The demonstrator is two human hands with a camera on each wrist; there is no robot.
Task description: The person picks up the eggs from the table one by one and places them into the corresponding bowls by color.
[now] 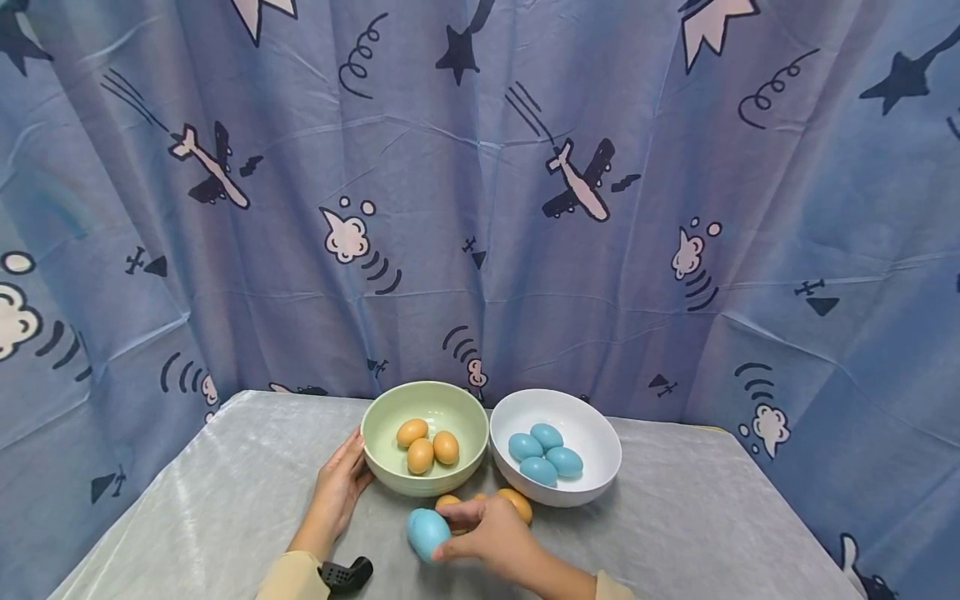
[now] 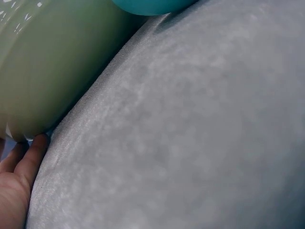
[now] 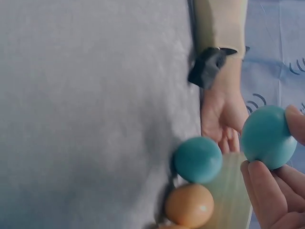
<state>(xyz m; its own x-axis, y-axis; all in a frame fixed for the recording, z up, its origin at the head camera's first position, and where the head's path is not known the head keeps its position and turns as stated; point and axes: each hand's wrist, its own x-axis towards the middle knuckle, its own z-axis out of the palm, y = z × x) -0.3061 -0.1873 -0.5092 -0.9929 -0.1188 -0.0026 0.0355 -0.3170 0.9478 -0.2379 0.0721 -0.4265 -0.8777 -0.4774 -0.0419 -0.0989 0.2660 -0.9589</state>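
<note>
The right hand (image 1: 487,533) holds a blue egg (image 3: 267,137) in a narrow pinch before the green bowl (image 1: 450,404); a light, even grip should suit its smooth curve. Best clear the orange eggs (image 1: 516,505) on the table (image 1: 712,500), the left hand (image 1: 337,493) bracing the bowl it touches.

Pale yellow sleeves (image 1: 295,577) are worn with a rounded black left-wrist camera (image 1: 349,576).

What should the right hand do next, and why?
The right hand should probably carry its pinched smooth blue egg to the round white bowl: four matching blue eggs lie there, while the round pale-green bowl holds three orange eggs.
</note>
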